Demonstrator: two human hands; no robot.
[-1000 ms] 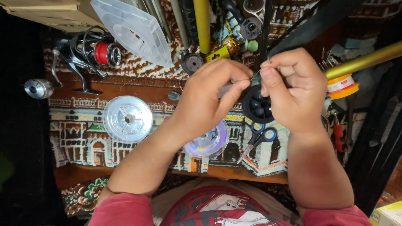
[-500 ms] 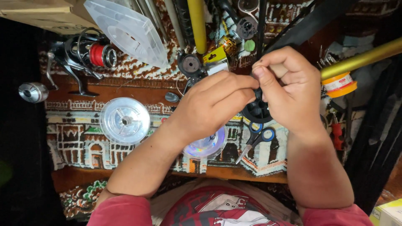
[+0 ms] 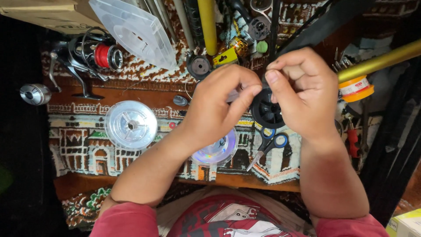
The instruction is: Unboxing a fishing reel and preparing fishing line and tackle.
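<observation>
A brown cardboard box lies at about ten o'clock, in the top left corner, cut by the edge. Just beside it, toward eleven o'clock, a clear plastic package shell leans tilted, pointed at its lower end. Near twelve o'clock a small yellow label tag sits among the gear. At about two o'clock an orange spool carries a white label band with red marks. At five o'clock, in the bottom right corner, the corner of a pale yellow-and-white box shows.
</observation>
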